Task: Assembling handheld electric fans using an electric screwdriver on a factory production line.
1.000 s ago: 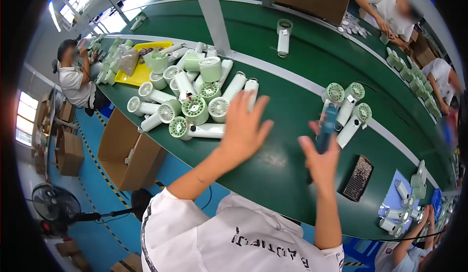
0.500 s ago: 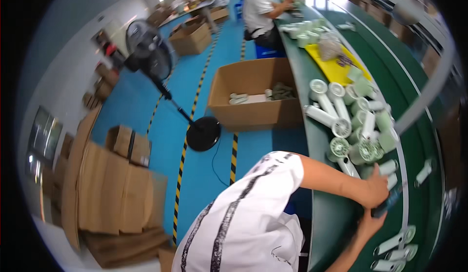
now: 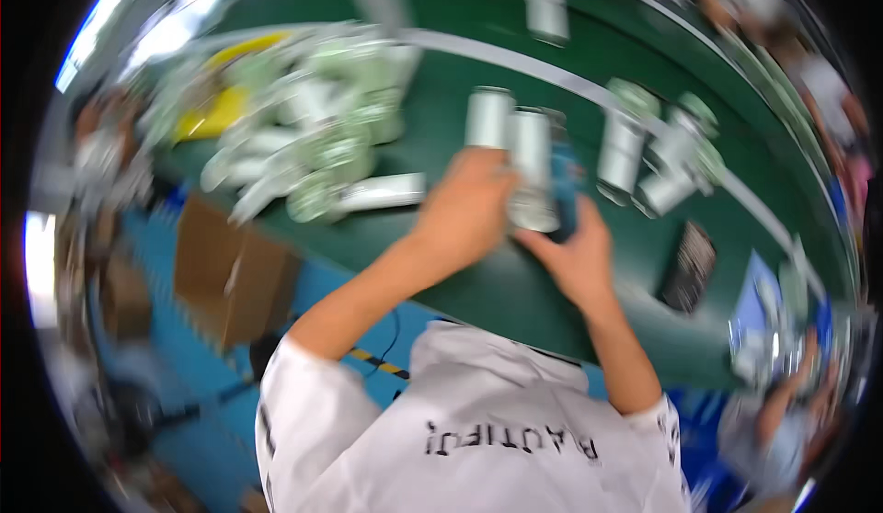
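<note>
Left hand (image 3: 467,199): lately spread fingers now curled on white plastic cylinder (image 3: 488,119) | right hand (image 3: 581,254): fingers round elongated dark-teal tool (image 3: 565,180) | both occupied

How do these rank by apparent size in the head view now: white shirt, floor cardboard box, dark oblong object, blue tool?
1. White shirt
2. Cardboard box
3. Dark oblong object and blue tool: unranked; they look close, with blur and the tool partly hidden.
</note>
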A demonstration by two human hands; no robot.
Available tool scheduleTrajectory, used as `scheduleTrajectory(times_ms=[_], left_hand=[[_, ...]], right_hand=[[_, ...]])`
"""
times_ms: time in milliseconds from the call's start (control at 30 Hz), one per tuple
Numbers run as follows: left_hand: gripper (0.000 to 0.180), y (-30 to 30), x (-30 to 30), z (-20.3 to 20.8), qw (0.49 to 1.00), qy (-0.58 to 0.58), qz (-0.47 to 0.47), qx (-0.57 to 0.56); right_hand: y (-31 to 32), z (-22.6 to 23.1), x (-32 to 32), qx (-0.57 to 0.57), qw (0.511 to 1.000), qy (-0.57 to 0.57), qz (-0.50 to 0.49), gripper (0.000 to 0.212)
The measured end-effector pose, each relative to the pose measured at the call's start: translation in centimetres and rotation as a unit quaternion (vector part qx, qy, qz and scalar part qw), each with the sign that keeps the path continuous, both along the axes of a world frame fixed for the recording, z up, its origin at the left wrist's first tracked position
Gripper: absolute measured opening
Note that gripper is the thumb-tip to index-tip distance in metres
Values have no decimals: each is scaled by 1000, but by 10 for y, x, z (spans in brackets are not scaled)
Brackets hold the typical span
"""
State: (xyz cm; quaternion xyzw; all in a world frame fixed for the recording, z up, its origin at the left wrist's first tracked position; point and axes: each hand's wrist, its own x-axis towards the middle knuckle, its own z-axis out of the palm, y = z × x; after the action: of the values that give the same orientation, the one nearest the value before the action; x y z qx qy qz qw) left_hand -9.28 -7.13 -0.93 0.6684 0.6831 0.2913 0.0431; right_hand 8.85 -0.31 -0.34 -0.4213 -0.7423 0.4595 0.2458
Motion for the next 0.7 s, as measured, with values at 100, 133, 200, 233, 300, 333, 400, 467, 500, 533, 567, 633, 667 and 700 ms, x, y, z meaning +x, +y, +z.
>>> scheduleTrajectory(times_ms=[100, 133, 200, 233, 300, 333, 400, 467, 500, 533, 567, 633, 667, 700], left_hand=[[40, -11, 39, 18, 996, -25, -68, -60], [44, -18, 55, 20, 991, -34, -96, -86], [47, -28, 84, 15, 984, -49, -131, -110], [47, -32, 100, 12, 981, -29, -163, -101], [46, -36, 129, 11, 976, -18, -192, -99], [49, -36, 138, 13, 974, -23, -204, -91], [57, -37, 147, 17, 976, 5, -199, -90], [64, -38, 153, 10, 981, 8, -172, -90], [72, -29, 148, 6, 974, -10, -208, -90], [73, -24, 142, 7, 964, -19, -244, -99], [71, -22, 137, 10, 952, -101, -276, -83], [73, -37, 111, 17, 969, -119, -214, -38], [76, -50, 91, 18, 988, -95, -120, -19], [78, -65, 65, 14, 997, -72, -38, 4]], right_hand=[[-20, -9, 49, -19, 999, 12, -39, 68], [-34, -6, 71, -26, 998, -6, -57, 71], [-62, -8, 116, -32, 996, -31, -80, 73], [-76, -15, 139, -65, 992, -30, -101, 74], [-93, -10, 169, -107, 986, -37, -119, 74], [-96, -4, 177, -121, 983, -22, -136, 73], [-97, -4, 181, -148, 977, 2, -153, 73], [-94, -10, 188, -70, 983, -77, -149, 62], [-96, -13, 188, -99, 975, -17, -200, 66], [-100, -20, 190, -136, 961, 38, -240, 69], [-99, -31, 189, -84, 965, 90, -231, 73], [-100, -49, 209, -46, 968, 147, -199, 77], [-100, -59, 228, -11, 976, 123, -180, 77], [-97, -66, 235, 30, 980, 99, -172, 78]])
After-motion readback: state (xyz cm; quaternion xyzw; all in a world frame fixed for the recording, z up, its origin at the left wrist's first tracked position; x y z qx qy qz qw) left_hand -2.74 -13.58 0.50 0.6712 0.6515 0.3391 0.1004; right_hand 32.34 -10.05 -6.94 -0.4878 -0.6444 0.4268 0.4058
